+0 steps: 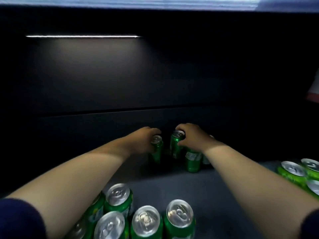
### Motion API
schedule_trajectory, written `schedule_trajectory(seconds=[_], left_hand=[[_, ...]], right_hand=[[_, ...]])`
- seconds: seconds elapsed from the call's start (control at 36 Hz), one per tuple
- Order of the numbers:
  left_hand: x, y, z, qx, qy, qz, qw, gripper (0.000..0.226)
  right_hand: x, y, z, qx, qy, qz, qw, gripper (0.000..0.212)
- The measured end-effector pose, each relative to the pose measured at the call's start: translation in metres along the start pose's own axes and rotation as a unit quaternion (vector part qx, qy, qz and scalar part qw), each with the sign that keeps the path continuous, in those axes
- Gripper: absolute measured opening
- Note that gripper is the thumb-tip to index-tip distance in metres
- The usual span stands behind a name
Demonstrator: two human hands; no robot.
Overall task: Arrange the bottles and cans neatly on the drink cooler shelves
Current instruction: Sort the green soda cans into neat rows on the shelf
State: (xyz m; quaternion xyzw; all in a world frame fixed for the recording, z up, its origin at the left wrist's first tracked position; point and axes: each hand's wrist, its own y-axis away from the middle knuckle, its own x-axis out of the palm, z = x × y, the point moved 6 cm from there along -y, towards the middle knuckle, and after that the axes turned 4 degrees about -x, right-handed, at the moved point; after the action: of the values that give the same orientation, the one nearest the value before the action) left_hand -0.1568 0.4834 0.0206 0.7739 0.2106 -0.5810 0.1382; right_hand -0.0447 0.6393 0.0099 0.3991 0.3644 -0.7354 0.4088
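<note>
Thin light strip (pixel 82 36) high on left, lit, horizontal. Dark back panel (pixel 155 75) below it, glow fading downward. Horizontal seam (pixel 120 110) crosses panel lower down. Pale blurred band (pixel 129 1) along top edge. White-and-red object (pixel 315 90) at right edge, cut off, too blurred to identify.

It was a dark drink cooler interior, with a thin white light strip (pixel 82 36) above green aluminium cans (pixel 179 216) on a grey shelf (pixel 215 187).

The dark grey shelf (pixel 215 192) inside the cooler carries upright green cans. The front cans (pixel 146 219) huddle close together at its near edge, the side cans (pixel 293 171) cluster at the far right, and a few back cans (pixel 193 159) stand deep in the shadow.
</note>
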Motion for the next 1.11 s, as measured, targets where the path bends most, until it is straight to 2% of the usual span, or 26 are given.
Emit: schedule_trajectory(seconds=[0.08, 0.22, 0.42, 0.58, 0.81, 0.97, 1.11], left_hand=[[0.011, -0.019, 0.003, -0.017, -0.026, 0.035, 0.999, 0.090], [0.021, -0.033, 0.004, -0.012, -0.041, 0.065, 0.997, 0.088], [0.018, -0.024, 0.012, -0.016, 0.005, 0.052, 0.999, 0.076], [0.009, 0.010, 0.006, -0.011, 0.020, 0.030, 0.999, 0.052], [0.006, 0.068, -0.017, -0.041, -0.005, 0.083, 0.996, 0.064], [0.011, 0.103, -0.035, -0.017, -0.042, 0.091, 0.995, 0.052], [0.017, 0.121, -0.041, -0.045, -0.065, 0.070, 0.994, 0.056]], right_hand=[[0.012, -0.013, -0.004, 0.012, 0.011, 0.038, 0.999, 0.077], [0.022, -0.031, -0.003, 0.016, 0.011, 0.069, 0.997, 0.089], [0.022, -0.025, 0.014, -0.019, 0.008, 0.076, 0.997, 0.074], [0.014, 0.006, 0.043, -0.066, 0.011, 0.072, 0.995, 0.068], [0.000, 0.060, 0.076, -0.096, 0.089, 0.137, 0.982, 0.065], [0.000, 0.095, 0.088, -0.153, 0.132, 0.117, 0.972, 0.068], [0.011, 0.114, 0.086, -0.158, 0.109, 0.113, 0.975, 0.064]])
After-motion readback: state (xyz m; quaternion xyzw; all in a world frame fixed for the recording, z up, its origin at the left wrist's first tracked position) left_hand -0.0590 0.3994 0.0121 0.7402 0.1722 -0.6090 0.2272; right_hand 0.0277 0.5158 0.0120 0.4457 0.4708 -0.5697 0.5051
